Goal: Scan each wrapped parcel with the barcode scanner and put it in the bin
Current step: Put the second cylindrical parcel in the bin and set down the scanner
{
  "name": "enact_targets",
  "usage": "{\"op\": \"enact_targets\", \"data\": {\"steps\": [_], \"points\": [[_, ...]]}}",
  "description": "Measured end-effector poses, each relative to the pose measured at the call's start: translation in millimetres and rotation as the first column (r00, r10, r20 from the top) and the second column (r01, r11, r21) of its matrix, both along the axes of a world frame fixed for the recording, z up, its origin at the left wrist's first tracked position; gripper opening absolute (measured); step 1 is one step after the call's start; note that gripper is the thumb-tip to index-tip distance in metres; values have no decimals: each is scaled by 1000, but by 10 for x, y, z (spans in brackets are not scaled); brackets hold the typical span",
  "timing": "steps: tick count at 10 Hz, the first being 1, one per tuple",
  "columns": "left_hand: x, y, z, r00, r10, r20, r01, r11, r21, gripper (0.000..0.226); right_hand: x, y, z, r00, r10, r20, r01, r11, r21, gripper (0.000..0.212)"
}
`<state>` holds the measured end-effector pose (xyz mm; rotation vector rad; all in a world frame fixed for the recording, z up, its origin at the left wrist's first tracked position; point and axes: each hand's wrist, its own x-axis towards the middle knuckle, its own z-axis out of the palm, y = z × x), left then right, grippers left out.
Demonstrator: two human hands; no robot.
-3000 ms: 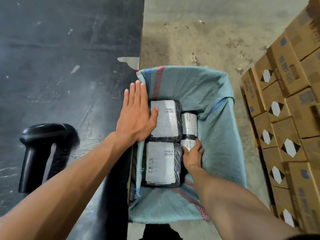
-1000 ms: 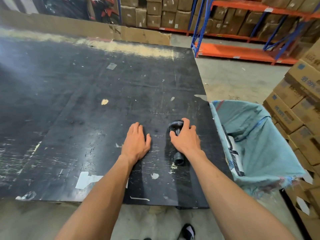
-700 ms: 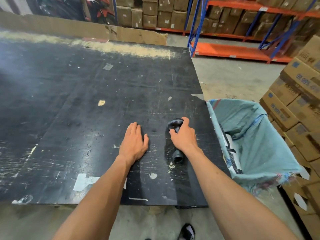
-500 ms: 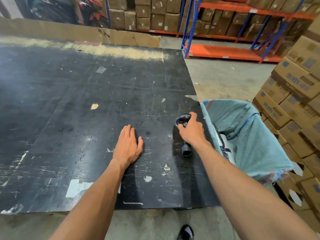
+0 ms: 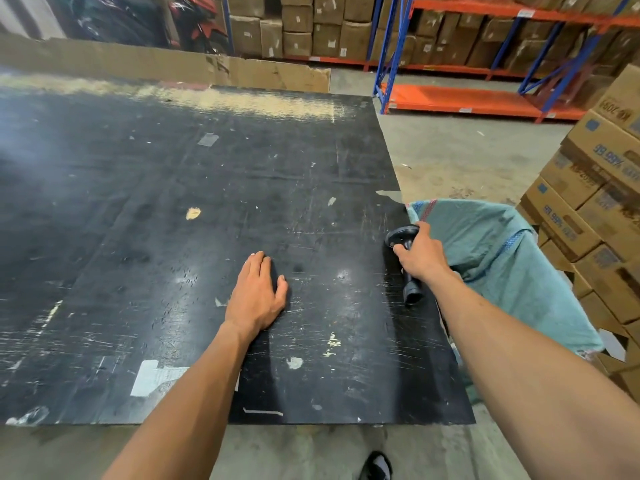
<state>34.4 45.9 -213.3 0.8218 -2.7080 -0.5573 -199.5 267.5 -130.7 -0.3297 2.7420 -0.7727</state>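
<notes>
A: What takes up most of the view?

B: The black table (image 5: 173, 202), scratched, with bits of tape and chipped patches on its top. Beyond its far edge stands a long sheet of cardboard (image 5: 173, 62). Behind that are blue and orange racks (image 5: 467, 98) stacked with cartons.

A: And to the right?

B: A stack of brown boxes (image 5: 595, 202) on the floor, and between them and the table's right edge the bin (image 5: 502, 244), lined with a blue-green woven sack. From this angle its contents are hidden, so I can't see any parcels.

A: The hands?

B: The left hand (image 5: 256, 296) lies flat on the table, palm down, fingers straight and together, holding nothing. The right hand (image 5: 420, 256) is curled round the handle of the barcode scanner (image 5: 401, 237) near the table's right edge, just beside the bin. The scanner's head points away from the person and its handle end (image 5: 414, 296) sticks out below the hand. A dark shoe (image 5: 375, 467) shows on the floor below the table's near edge
</notes>
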Motion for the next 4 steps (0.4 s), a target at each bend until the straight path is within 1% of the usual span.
{"op": "enact_targets", "data": {"steps": [1,2,3,4], "points": [[-3,-1,2,1000,13,5,-13,1000,18,59,-28,4,-2,1000,-4,23,5,1000,-7,75],[-15,-15,-26,1000,19,11,-19,999,34,60,-15,27,-52,1000,-16,21,16,1000,0,83],[4,-2,1,1000,22,-2,-22,998,61,61,146,90,45,996,-86,4,86,995,-51,97],[-9,-12,-15,999,30,-29,-28,997,66,62,553,341,-71,975,-208,-82,178,944,-279,96]]}}
